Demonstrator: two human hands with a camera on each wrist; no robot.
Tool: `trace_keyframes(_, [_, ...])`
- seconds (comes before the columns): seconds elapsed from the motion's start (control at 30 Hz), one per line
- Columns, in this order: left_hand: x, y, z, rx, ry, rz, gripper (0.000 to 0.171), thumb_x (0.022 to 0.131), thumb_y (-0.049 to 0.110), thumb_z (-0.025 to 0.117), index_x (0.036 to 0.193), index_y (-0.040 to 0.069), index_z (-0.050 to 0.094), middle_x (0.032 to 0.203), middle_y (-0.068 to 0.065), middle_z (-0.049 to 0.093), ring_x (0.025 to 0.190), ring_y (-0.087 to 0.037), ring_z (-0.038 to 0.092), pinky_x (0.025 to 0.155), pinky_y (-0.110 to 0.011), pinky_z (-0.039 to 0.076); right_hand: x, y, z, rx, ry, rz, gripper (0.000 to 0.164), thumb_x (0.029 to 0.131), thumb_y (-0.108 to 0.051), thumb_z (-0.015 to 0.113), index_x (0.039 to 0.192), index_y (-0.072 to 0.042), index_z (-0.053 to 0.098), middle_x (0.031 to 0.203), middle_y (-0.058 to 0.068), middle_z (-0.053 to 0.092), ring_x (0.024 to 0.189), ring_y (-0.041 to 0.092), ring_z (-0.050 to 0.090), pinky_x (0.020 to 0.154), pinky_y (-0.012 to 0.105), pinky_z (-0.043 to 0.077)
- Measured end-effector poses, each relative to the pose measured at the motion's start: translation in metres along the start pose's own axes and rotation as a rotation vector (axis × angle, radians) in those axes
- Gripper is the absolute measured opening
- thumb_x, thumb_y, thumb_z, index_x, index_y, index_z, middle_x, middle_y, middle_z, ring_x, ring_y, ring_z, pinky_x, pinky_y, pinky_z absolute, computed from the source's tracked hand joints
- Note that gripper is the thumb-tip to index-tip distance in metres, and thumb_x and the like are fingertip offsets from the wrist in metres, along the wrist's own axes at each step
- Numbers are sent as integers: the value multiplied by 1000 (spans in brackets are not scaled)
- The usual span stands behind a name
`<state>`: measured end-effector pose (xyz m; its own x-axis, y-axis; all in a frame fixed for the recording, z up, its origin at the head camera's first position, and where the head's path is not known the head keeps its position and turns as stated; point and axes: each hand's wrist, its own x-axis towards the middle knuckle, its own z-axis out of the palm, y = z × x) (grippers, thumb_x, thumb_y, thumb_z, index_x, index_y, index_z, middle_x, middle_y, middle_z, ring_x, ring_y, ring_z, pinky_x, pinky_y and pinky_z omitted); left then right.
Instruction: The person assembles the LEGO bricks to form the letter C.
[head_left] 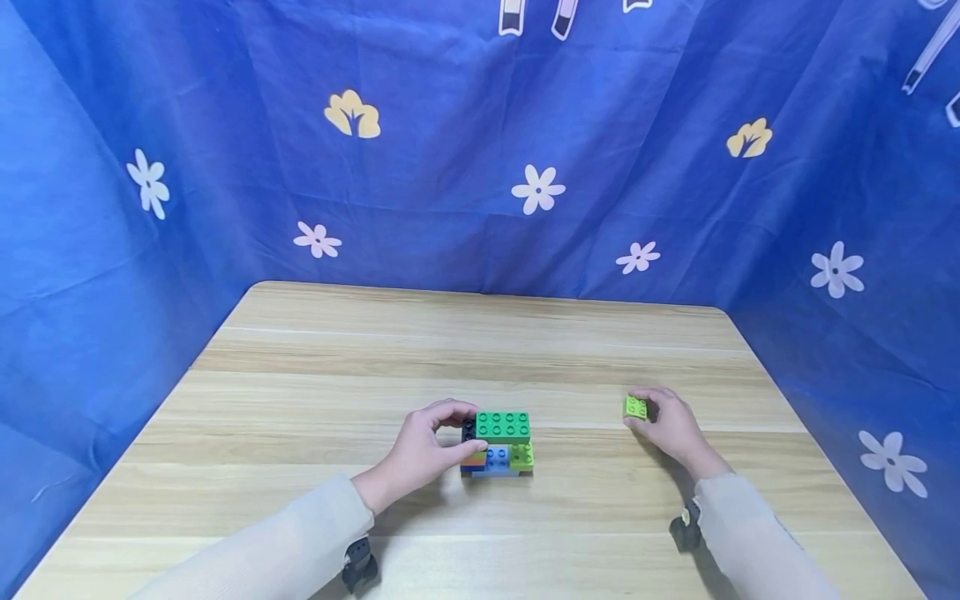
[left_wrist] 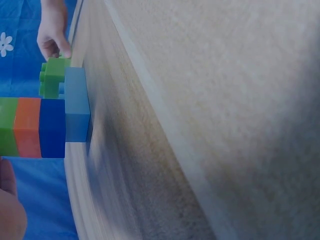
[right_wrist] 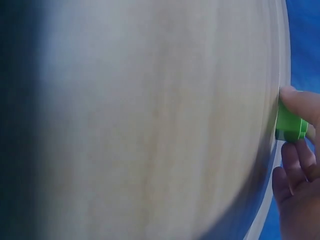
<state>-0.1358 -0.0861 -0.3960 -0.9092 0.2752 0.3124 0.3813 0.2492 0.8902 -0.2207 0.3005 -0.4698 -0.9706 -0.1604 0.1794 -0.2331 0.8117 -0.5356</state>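
Observation:
In the head view my left hand (head_left: 426, 450) grips the left side of a toy building brick stack near the middle of the table. A green brick (head_left: 502, 427) with raised studs is at its top, beside a black brick (head_left: 468, 429). Below are a light blue brick (head_left: 497, 458) and a lime brick (head_left: 522, 456). The left wrist view shows an orange brick (left_wrist: 27, 127) and a dark blue brick (left_wrist: 52, 128) in the stack's near column. Away to the right, my right hand (head_left: 675, 427) pinches a small lime green brick (head_left: 635, 407) between thumb and fingers, at the tabletop.
The wood-grain table (head_left: 337, 350) has rounded far corners. A blue cloth (head_left: 442, 167) printed with flowers hangs behind it and along both sides. Dark wrist devices sit under the left sleeve (head_left: 277, 533) and the right sleeve (head_left: 750, 533).

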Motion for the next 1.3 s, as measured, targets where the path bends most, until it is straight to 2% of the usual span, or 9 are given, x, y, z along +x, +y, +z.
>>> trace_keyframes(0.17, [0,-1,-1,-5,-6,0,34,72,-5,78,104,-4,65,99,-11,67,91,-27,63,86,-54,49,-1,-3,0,7,-3,22,46,78,-18,79,118,-2,63,116,19,60,100,33,58,86,48,48])
trace_keyframes(0.3, [0,0,-1,-2,-6,-1,34,73,-5,78,104,-4,65,99,-11,67,91,-28,63,86,-53,49,-1,-15,1,49,5,7,47,77,-22,81,117,-3,64,112,15,62,95,28,59,82,45,50])
trace_keyframes(0.47, [0,0,-1,-3,-3,-4,34,72,-5,78,104,-4,65,99,-11,67,91,-30,62,86,-53,48,-1,-42,7,138,-25,-37,46,74,-21,82,113,-4,65,107,11,63,91,26,63,79,39,54])
trace_keyframes(0.67, [0,0,0,3,-8,-11,34,72,-6,78,104,-4,65,99,-11,67,91,-26,63,86,-52,49,-2,-79,17,217,-83,-133,42,74,-17,82,111,-5,66,105,6,63,87,19,63,76,27,54])
trace_keyframes(0.97, [0,1,-1,3,-11,-3,35,72,-6,78,104,-5,65,99,-12,67,91,-25,63,86,-52,49,-5,-123,27,240,-169,-270,45,75,-29,81,114,-11,66,102,-5,63,89,14,60,78,34,54])
trace_keyframes(1.2, [0,3,-3,7,-20,4,35,73,-5,78,105,-5,64,100,-12,67,92,-27,62,87,-53,49,-8,-142,28,250,-204,-314,45,73,-26,82,113,-12,66,104,-6,63,89,12,59,75,26,53])
trace_keyframes(1.3, [1,-3,-2,13,-23,4,35,73,-4,78,106,-5,64,100,-12,67,92,-29,62,87,-53,49,-9,-148,27,239,-206,-325,46,71,-25,84,111,-11,66,103,-6,63,89,12,59,74,25,53])
